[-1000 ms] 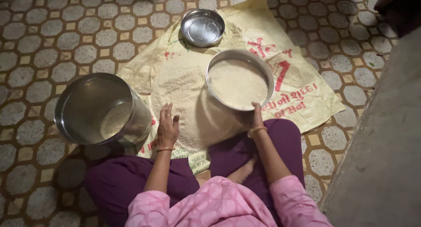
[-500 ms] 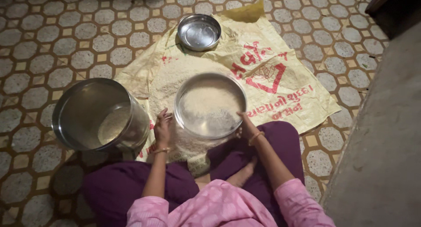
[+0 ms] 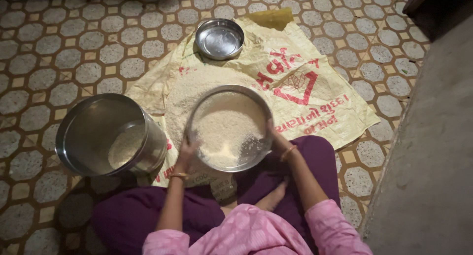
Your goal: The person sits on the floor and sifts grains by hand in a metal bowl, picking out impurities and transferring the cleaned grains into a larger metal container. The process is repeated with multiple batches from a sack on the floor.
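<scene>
Sieve: the round steel-rimmed sieve (image 3: 228, 128), heaped with pale grain, sits at the centre of the frame, held between both hands just in front of the person's lap.
Left hand: the left hand (image 3: 187, 151) clasps the sieve's lower-left rim, fingers curled up around the metal edge; a gold bangle shows at the wrist.
Right hand: the right hand (image 3: 277, 139) grips the right rim, fingers closed against the outer wall (the fingertips are hidden behind the rim, so how far they wrap cannot be told).
Grain heap: a loose mound of pale grain (image 3: 189, 95) lies under and to the upper left of the sieve, spread on the sack.
Sack: the flattened yellow woven sack with red printing (image 3: 315, 95) covers the floor from the centre to the right of the frame; its right and lower-right part is bare.
Big pot: a large round steel pot (image 3: 109, 135), some grain in its bottom, stands at the left of the frame, its rim near the left hand but apart from the sieve.
Small dish: a shallow round steel dish (image 3: 219, 38) rests at the upper centre, on the sack's top edge, well apart from the sieve.
Floor: patterned tiled floor (image 3: 59, 48) lies open across the upper left.
Edges: a grey slab (image 3: 433, 151) closes the right side of the frame; the purple-clad knees (image 3: 315, 156) sit just below the sieve.
</scene>
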